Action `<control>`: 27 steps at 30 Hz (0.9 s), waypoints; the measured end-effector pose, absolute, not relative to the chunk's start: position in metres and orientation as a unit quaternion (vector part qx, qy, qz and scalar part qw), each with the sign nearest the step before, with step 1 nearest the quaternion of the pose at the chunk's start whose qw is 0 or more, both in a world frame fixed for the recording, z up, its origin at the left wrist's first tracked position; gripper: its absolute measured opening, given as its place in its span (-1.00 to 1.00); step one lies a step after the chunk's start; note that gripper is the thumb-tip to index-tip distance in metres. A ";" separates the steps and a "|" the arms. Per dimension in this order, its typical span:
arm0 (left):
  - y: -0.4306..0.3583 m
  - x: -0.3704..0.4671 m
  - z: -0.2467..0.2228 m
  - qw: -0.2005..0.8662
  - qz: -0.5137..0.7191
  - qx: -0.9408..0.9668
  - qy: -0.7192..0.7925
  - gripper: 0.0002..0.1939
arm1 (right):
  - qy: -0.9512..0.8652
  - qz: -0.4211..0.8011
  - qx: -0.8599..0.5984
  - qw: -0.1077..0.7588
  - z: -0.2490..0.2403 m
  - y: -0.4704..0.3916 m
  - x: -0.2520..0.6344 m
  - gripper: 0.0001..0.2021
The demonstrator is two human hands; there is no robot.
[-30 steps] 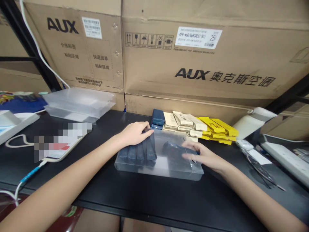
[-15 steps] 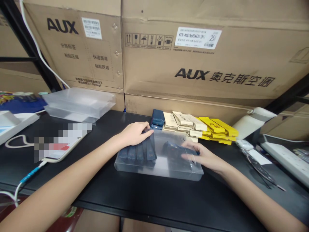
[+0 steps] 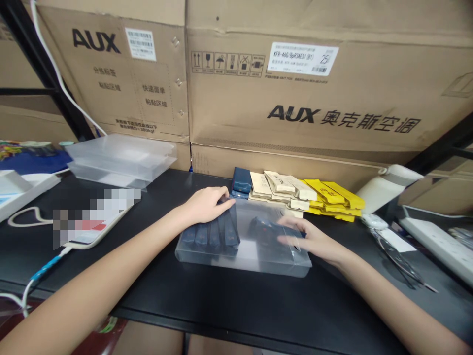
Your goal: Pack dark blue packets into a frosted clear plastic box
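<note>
Two cardboard cartons [image 3: 236,108] with AUX lettering rise behind the clear box [image 3: 244,266], filling most of the background. A black surface [image 3: 258,305] stretches under the clear box and out to both sides of it. To the left of the clear box and farther back sits a stack of clear plastic trays [image 3: 121,153]. The clear box itself lies flat, with dark blue packets showing through its plastic. Well to its right is a white power strip [image 3: 439,241], and behind it to the right a pale bottle [image 3: 388,187] leans at a slant. A phone [image 3: 103,224], its screen blurred out and a cable plugged in, lies to the left of the clear box.

The left hand [image 3: 207,203] lies over the far left part of the clear box, fingers curled; the fingertips are hidden, so I cannot tell whether it grips. The right hand [image 3: 318,239] reaches into the right end of the clear box, thumb and fingers closed around a loose blue packet [image 3: 264,229]. A row of blue packets [image 3: 210,234] leans inside the clear box at its left. Just behind the clear box are yellow packets [image 3: 328,197], cream packets [image 3: 283,190] and a small blue pile [image 3: 242,180].
</note>
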State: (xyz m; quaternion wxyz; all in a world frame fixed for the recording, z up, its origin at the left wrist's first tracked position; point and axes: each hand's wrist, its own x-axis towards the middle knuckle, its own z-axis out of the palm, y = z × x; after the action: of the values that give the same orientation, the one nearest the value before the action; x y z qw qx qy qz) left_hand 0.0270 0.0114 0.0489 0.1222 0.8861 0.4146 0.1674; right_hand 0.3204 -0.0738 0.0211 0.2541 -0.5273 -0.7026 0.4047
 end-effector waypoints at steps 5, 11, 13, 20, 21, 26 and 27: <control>0.012 0.027 0.048 0.122 0.172 0.886 0.413 -0.67 | -0.704 0.399 -0.530 0.253 0.023 -0.074 0.320 -0.65; 0.012 0.027 0.049 0.120 0.167 0.886 0.416 -0.67 | -0.702 0.392 -0.539 0.251 0.022 -0.075 0.319 -0.62; 0.012 0.027 0.048 0.122 0.168 0.887 0.413 -0.67 | -0.702 0.388 -0.543 0.250 0.022 -0.075 0.319 -0.61; 0.012 0.026 0.047 0.119 0.169 0.888 0.410 -0.64 | -0.708 0.381 -0.538 0.253 0.023 -0.075 0.319 -0.61; 0.012 0.026 0.047 0.119 0.169 0.888 0.410 -0.64 | -0.710 0.381 -0.537 0.251 0.023 -0.075 0.319 -0.61; 0.012 0.027 0.048 0.121 0.171 0.888 0.409 -0.65 | -0.711 0.386 -0.532 0.250 0.024 -0.075 0.319 -0.63; 0.012 0.027 0.048 0.123 0.170 0.888 0.409 -0.65 | -0.711 0.385 -0.533 0.251 0.024 -0.075 0.319 -0.63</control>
State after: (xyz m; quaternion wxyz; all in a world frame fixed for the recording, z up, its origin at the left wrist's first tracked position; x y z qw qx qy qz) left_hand 0.0267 0.0118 0.0484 0.1225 0.8880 0.4093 0.1700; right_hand 0.3188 -0.0748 0.0240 0.2515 -0.5327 -0.7107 0.3846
